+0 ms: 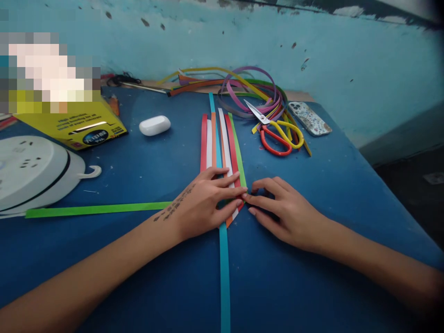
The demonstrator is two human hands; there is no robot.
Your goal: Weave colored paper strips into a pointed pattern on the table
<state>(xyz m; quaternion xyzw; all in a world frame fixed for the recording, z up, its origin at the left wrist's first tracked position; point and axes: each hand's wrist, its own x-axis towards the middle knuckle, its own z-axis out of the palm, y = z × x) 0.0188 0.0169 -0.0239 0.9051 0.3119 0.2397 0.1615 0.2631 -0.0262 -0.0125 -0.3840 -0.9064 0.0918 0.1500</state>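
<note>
Several coloured strips, among them a red strip (204, 143), a white strip (209, 148) and a blue strip (225, 277), lie side by side pointing away from me. Across them my left hand (211, 199) rests with its fingers spread, covering much of their near part. A green strip (100, 209) runs leftward from under that hand. At the right edge of the bundle, my right hand (284, 208) has its thumb and fingers bent near the fold of an upright green strip (238, 157). Whether the fingertips pinch it is hard to make out.
Beyond the bundle lie coiled coloured strips (253, 88), scissors (274, 132) with red and yellow handles, and a phone (310, 119). To the left are a white earbud case (154, 125), a yellow box (76, 120) and a round white device (34, 171) with a hook. A wall borders the blue table (166, 286).
</note>
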